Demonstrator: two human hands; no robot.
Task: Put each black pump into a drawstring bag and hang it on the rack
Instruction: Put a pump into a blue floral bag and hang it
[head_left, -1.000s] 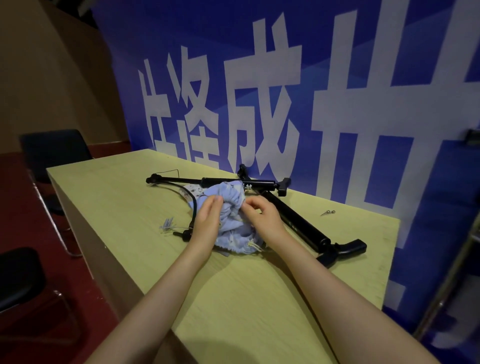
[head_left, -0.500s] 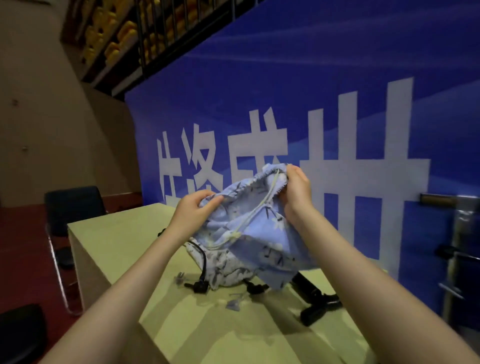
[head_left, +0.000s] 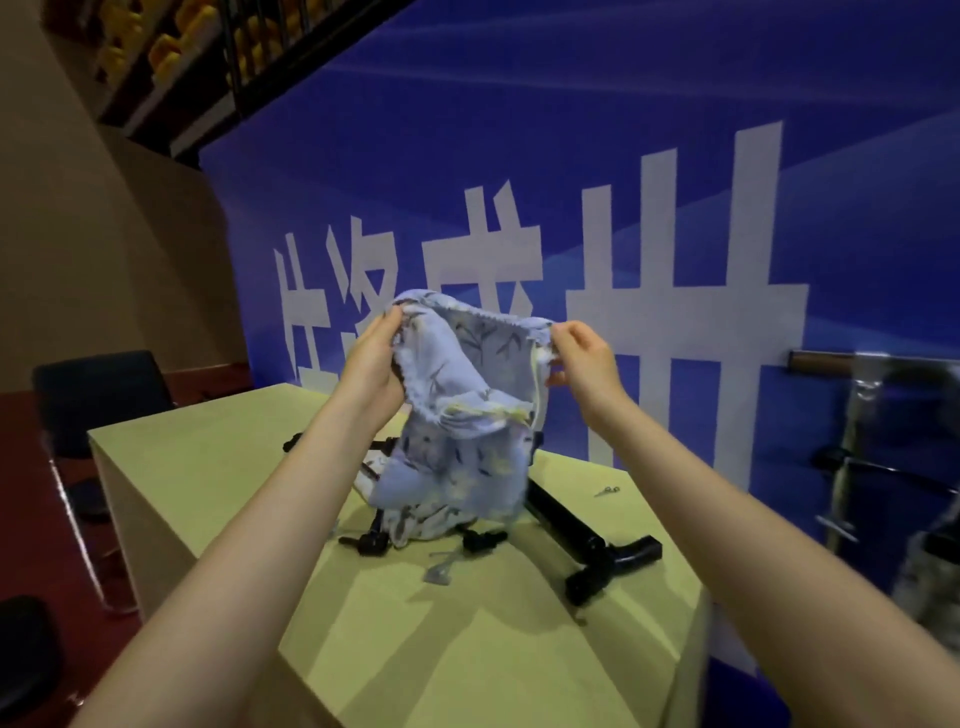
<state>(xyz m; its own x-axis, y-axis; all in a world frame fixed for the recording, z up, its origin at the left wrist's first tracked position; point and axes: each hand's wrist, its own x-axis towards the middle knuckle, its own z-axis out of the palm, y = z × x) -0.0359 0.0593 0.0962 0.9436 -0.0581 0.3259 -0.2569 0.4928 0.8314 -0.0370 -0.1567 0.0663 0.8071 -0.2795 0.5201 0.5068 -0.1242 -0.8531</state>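
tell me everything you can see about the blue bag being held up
The drawstring bag is soft pale blue cloth with a dark leafy print and a gathered rim with a pale cord. It hangs limp above the table, held up by its mouth: the left hand grips one side of the rim, the right hand pinches the other. Its mouth is partly spread.

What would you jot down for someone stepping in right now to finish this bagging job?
Left hand and right hand each pinch the rim of the blue drawstring bag, held up above the table with its mouth pulled open.
The black pump lies on the table, not yet bagged; a second bag lies beside it.
The rack stands at right.
Done: bag opened. Left: bagging, hanging.
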